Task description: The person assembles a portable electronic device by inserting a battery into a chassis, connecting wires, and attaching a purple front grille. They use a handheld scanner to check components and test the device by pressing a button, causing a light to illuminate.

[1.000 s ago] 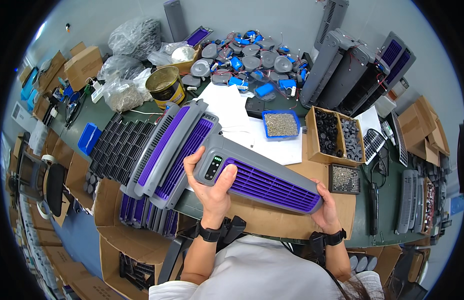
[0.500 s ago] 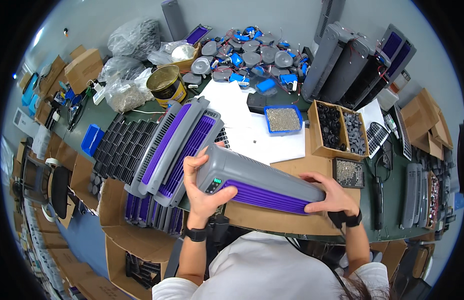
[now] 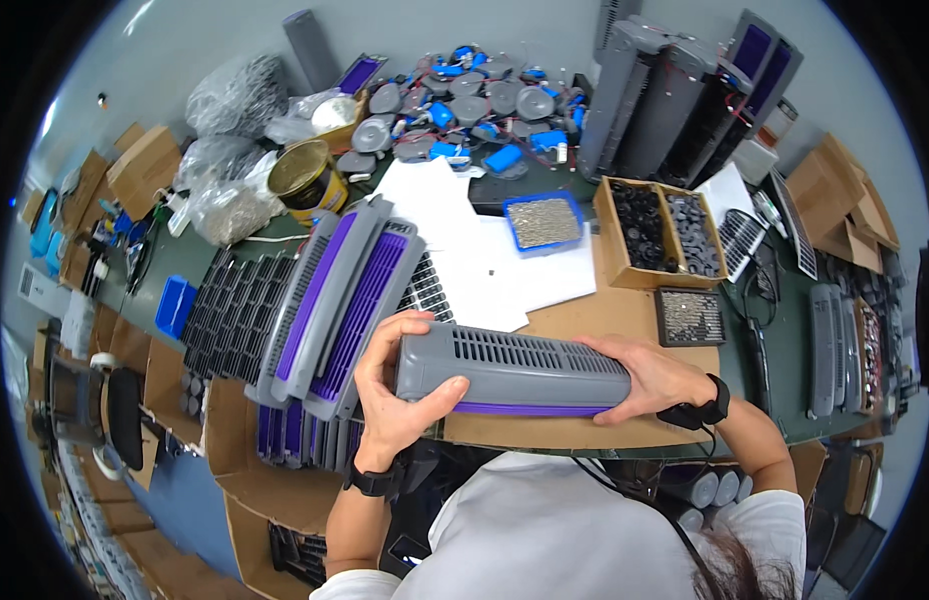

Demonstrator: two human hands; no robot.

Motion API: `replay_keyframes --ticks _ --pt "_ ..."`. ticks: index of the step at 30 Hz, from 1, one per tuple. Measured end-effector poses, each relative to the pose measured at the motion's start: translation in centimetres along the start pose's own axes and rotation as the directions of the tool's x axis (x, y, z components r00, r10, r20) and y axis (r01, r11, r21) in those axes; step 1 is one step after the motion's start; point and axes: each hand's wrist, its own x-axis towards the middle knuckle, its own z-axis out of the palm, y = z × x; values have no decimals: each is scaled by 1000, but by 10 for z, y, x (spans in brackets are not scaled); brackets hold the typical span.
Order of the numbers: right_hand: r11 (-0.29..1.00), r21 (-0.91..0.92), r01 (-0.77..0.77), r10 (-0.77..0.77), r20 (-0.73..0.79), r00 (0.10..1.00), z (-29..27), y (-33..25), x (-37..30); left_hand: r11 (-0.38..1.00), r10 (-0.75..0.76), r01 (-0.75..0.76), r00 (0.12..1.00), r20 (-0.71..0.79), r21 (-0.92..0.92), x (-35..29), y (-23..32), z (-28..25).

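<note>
A long grey vented appliance housing (image 3: 530, 365) with a purple strip along its near lower edge lies across both my hands, over a cardboard sheet (image 3: 575, 310). Its slotted grey side faces up. My left hand (image 3: 393, 385) wraps the left end, thumb along the near side. Around the right end, my right hand (image 3: 650, 380) has its thumb below and its fingers on the far side. Black bands sit on both wrists. Just left of my left hand, several similar grey and purple housings (image 3: 370, 290) lean in a stack.
Screws fill a blue tray (image 3: 543, 222); a wooden box (image 3: 635, 275) of small black and grey parts stands right of it. A black screw tray (image 3: 690, 317) and a pen-shaped electric screwdriver (image 3: 762, 365) lie nearer. Grey discs with blue packs (image 3: 475, 105) pile at the back, near a tin (image 3: 307, 180).
The housing has been rolled in my hands: its purple grille and small lit panel faced me before, and now the slotted grey side is up. The head view has shifted slightly.
</note>
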Motion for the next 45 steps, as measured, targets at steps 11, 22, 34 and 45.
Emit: replay_keyframes --ticks 11,22,34,45 --pt "719 -619 -316 25 -431 902 12 -6 -50 853 263 -440 828 496 281 31 -48 38" --pt "953 -303 -24 -152 -541 827 -115 -50 37 730 239 -449 874 423 515 117 24 33" --pt "830 -477 -289 -87 -623 777 -33 92 180 311 61 -410 909 413 857 190 -124 113" --pt "895 -354 -270 -61 -699 712 -39 89 169 549 60 -310 941 334 776 192 -119 113"
